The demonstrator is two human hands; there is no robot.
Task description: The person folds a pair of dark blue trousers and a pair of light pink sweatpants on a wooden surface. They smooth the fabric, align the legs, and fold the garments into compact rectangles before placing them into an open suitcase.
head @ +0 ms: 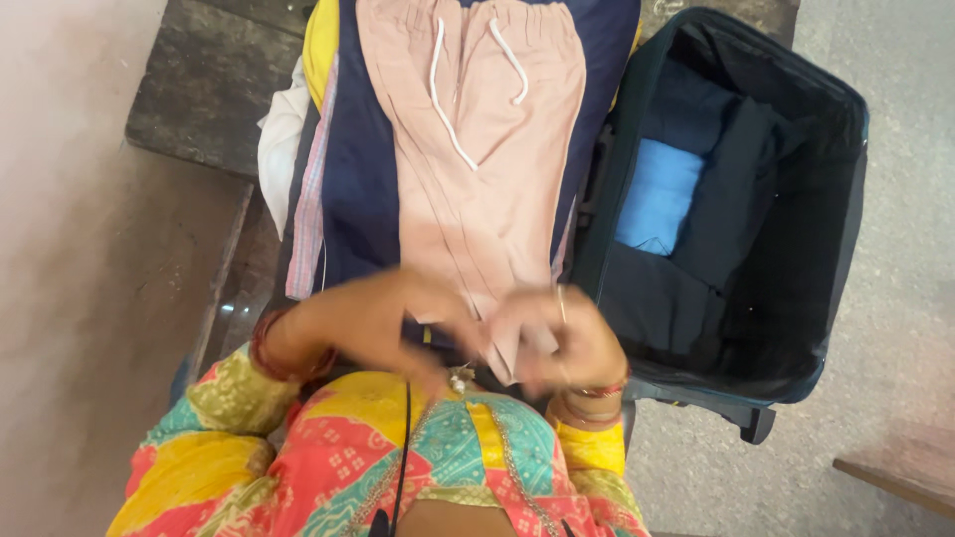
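Observation:
A pair of pale pink trousers with a white drawstring lies flat on top of a pile of clothes, waistband at the far end. Both my hands are at the near end of the trousers, blurred by motion. My left hand rests on the lower hem with fingers spread toward the middle. My right hand pinches the pink cloth at the hem. I wear red bangles on both wrists and a bright yellow, pink and teal top.
An open dark suitcase stands to the right, holding folded dark clothes and a light blue folded piece. The clothes pile sits on a dark stone bench. A wooden edge shows at the lower right. Grey floor lies around.

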